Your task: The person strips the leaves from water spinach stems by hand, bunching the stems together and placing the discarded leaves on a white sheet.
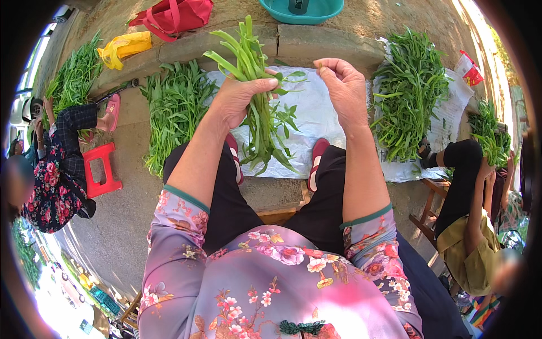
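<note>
My left hand (pixel 245 95) grips a bunch of leafy greens (pixel 254 59), which look like water spinach. Thick pale cut stems point up and away, and the leaves hang below my fist over a white plastic sheet (pixel 326 110). To the right of the bunch, apart from it, my right hand (pixel 345 93) is raised with thumb and forefinger pinched together. A tiny yellowish speck shows at those fingertips; whether it is a plant scrap or a nail is unclear. A pile of greens (pixel 178 110) lies left of the sheet, and another pile (pixel 406 97) lies on the right.
A stone curb (pixel 330 42) runs beyond the sheet. Past it are a red bag (pixel 178 17), a yellow bag (pixel 127 46) and a teal basin (pixel 302 15) holding a dark container. A red plastic stool (pixel 101 169) stands at left. People with greens sit on both sides.
</note>
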Demonstrator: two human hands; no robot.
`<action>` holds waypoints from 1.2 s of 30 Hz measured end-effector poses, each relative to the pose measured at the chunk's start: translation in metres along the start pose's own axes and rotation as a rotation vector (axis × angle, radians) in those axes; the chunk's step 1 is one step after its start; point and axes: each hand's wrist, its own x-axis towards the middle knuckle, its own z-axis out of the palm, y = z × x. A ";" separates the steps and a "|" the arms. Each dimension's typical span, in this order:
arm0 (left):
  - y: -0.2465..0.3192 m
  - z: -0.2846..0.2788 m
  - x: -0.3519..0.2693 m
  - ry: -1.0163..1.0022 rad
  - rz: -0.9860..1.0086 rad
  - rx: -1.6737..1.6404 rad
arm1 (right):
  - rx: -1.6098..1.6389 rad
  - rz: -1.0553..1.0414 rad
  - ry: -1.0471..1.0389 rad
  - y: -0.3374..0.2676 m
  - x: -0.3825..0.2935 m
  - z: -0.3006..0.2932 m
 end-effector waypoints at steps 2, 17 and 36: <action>0.001 0.001 0.000 -0.018 -0.009 0.013 | -0.104 -0.100 0.005 0.004 0.001 -0.002; -0.004 0.001 0.002 -0.087 0.097 0.109 | -0.123 0.184 -0.542 -0.004 -0.010 0.002; -0.004 0.003 0.005 -0.005 0.118 -0.057 | 0.239 0.394 -0.504 -0.006 -0.009 0.006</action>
